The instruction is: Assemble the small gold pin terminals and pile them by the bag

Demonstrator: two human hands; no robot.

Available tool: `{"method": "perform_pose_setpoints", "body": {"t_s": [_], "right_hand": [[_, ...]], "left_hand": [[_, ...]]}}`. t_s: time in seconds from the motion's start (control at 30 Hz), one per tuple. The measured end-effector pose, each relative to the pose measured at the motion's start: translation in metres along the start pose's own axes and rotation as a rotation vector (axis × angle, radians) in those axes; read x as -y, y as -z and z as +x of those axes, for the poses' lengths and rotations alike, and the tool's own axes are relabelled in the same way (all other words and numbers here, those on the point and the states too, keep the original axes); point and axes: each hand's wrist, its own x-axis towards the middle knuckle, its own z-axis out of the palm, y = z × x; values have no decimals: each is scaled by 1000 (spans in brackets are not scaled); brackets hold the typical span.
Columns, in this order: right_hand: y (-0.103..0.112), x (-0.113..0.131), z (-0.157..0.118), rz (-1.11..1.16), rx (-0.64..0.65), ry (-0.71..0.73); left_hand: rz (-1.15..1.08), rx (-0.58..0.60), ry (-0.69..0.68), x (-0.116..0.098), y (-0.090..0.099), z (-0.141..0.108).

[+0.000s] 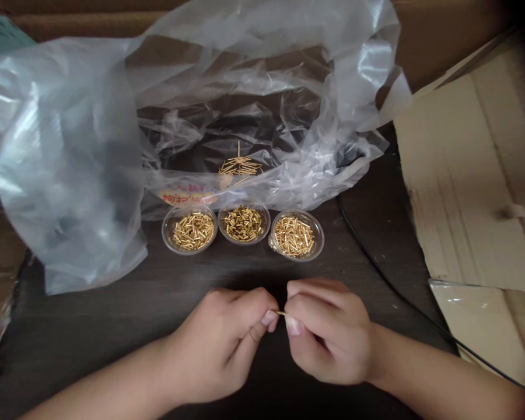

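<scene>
Near the bottom centre, my left hand (234, 335) and my right hand (328, 329) face each other with closed fingers. Between their fingertips runs one thin gold pin (280, 313), pinched at both ends. Just beyond my hands stand three clear round cups: the left cup (193, 229) and the right cup (294, 236) hold pale gold short pieces, and the middle cup (244, 223) holds darker gold ones. Behind them, longer gold pins (240, 166) lie in a small heap in an open plastic bag.
The large clear plastic bag (70, 151) spreads across the back and left of the dark table (157, 291). A black cable (389, 286) runs down the right side. Cardboard (468, 175) lies at the right, and more cardboard (0, 280) is at the left edge.
</scene>
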Motion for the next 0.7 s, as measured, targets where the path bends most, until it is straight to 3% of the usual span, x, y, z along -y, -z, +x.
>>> {"method": "perform_pose_setpoints", "body": {"t_s": [0.7], "right_hand": [[0,-2,-6,-181,35,68]], "left_hand": [[-128,-35,104,-8,-3,2]]}}
